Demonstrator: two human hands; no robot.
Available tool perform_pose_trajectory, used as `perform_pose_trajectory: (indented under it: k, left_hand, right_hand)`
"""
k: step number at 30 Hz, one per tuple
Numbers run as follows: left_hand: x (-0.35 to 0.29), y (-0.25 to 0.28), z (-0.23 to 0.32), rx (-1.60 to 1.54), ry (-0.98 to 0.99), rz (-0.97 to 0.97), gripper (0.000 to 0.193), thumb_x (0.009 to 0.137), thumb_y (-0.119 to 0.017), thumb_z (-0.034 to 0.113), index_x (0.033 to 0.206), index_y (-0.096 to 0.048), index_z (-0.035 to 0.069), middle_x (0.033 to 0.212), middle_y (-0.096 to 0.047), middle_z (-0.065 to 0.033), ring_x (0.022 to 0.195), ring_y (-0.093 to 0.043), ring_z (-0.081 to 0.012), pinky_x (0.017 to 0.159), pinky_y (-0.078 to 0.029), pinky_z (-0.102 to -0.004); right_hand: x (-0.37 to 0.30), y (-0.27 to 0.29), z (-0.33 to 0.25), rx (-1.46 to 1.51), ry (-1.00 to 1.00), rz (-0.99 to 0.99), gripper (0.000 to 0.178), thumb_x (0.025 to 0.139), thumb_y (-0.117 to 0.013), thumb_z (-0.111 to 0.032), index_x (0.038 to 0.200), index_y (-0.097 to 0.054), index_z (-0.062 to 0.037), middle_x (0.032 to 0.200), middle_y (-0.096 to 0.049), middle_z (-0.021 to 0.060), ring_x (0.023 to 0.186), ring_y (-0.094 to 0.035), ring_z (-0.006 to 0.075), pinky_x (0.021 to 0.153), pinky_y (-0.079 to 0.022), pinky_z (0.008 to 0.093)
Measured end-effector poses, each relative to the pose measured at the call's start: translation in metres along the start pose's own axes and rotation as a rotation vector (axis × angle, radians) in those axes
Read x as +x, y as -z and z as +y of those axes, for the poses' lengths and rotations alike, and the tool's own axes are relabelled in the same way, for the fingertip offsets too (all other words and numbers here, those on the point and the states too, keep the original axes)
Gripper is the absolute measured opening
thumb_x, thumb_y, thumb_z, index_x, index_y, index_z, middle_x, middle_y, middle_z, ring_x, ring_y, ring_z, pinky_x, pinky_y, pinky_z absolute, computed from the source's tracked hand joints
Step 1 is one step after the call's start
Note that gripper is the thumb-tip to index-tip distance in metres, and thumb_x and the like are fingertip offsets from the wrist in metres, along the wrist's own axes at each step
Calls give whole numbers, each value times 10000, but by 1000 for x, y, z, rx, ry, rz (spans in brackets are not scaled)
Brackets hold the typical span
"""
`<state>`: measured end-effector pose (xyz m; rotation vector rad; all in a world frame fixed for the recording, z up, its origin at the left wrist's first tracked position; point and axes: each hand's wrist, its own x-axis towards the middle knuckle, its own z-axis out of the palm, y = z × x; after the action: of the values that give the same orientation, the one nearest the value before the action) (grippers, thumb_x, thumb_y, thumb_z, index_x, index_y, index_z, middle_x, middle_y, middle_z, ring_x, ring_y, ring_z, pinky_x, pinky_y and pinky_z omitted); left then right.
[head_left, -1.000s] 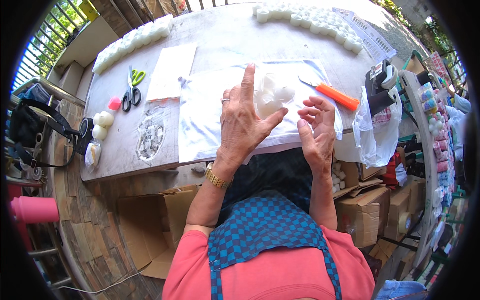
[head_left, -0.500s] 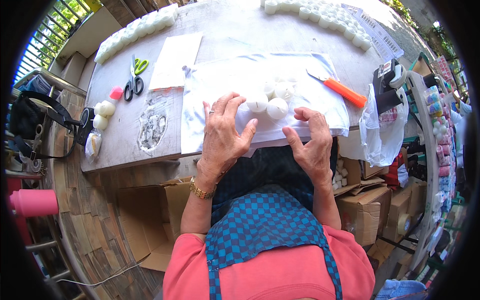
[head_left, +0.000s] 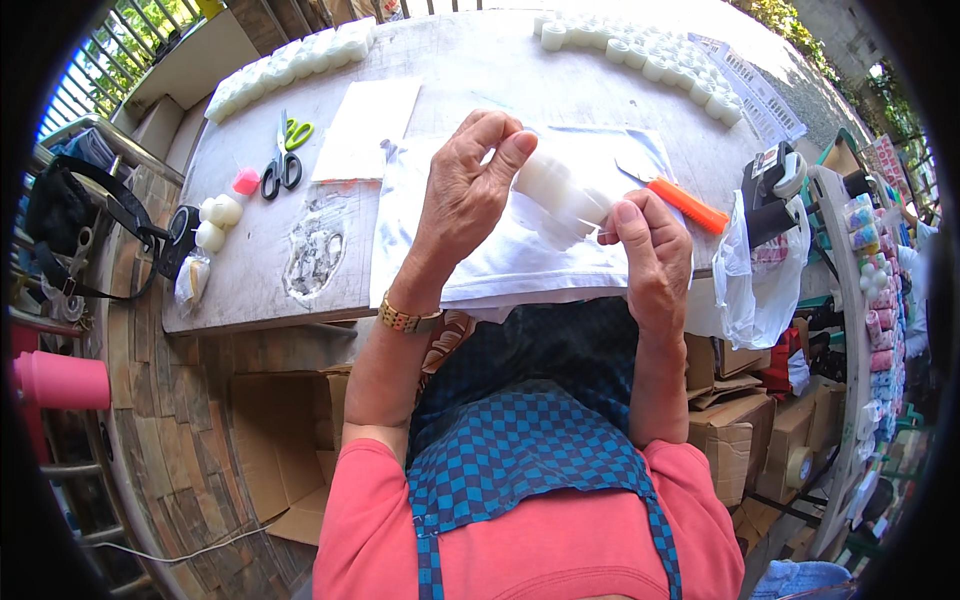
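Note:
Above the white cloth [head_left: 450, 270] I hold up a pack of white candles [head_left: 555, 190], blurred by motion, in what looks like a clear plastic bag [head_left: 568, 238]. My left hand [head_left: 470, 180] is closed, thumb and fingers pinching the bag's upper left end. My right hand [head_left: 652, 250] pinches its lower right end. The candles lie between my hands, slightly above the cloth. To the right of them, a cutter knife with an orange handle [head_left: 690, 205] rests at the cloth's edge, blade extended.
Scissors [head_left: 282, 170], a pink lump [head_left: 246, 181], a few white candles [head_left: 215, 220] and a small wrapped pack [head_left: 192, 280] lie at the left. Rows of white cups [head_left: 640, 60] line the table's far side. A white plastic bag [head_left: 765, 280] hangs at the right edge.
The white candles, earlier resting on the cloth between my open hands, are now lifted. Both hands have closed on the bag's ends, the left one rising higher.

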<state>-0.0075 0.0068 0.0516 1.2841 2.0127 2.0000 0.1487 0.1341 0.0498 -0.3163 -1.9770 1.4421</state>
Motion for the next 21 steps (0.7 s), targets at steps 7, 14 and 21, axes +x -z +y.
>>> perform_pose_trajectory:
  k: [7, 14, 21]
  left_hand:
    - [-1, -3, -21, 172, -55, 158, 230, 971, -643, 231, 908, -693, 16, 840, -662, -66, 720, -604, -151, 659, -486, -286]
    - [3, -20, -16, 361, -277, 299, 122, 926, -690, 155, 962, -744, 52, 920, -697, -86, 741, -673, -185, 651, -547, -285]
    - [-4, -7, -12, 510, -455, 41, 238, 900, -703, 264, 1102, -749, 145, 1201, -627, -95, 1095, -609, -243, 1035, -419, -475]
  right_hand:
    - [-7, 0, 15, -19, 56, 69, 233, 1001, -588, -241, 910, -605, -27, 754, -600, 37, 708, -561, 122, 691, -475, 275]
    - [1, -1, 18, -206, 327, 101, 331, 833, -804, -240, 1027, -615, -50, 1027, -608, 79, 812, -611, 158, 715, -513, 298]
    - [0, -13, 14, -421, 491, 142, 203, 831, -755, -60, 969, -608, -39, 981, -610, 125, 830, -637, 237, 696, -546, 336]
